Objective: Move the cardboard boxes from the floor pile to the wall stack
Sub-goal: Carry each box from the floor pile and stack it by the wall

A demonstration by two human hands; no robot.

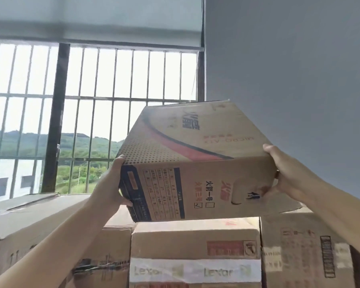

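Observation:
I hold a printed cardboard box (195,159) up in front of me, tilted, with a red and black stripe on its upper face. My left hand (110,183) grips its left side, fingers curled under the dark lower corner. My right hand (283,169) grips its right side, thumb on the top edge. The box hangs just above the wall stack: a box with white Lexar tape (195,254) directly below, a larger box (303,256) to the right and a long box (40,221) to the left.
A grey wall (289,69) rises behind the stack on the right. A barred window (92,96) with a dark post and a half-lowered blind fills the left. The stacked boxes reach about chest height.

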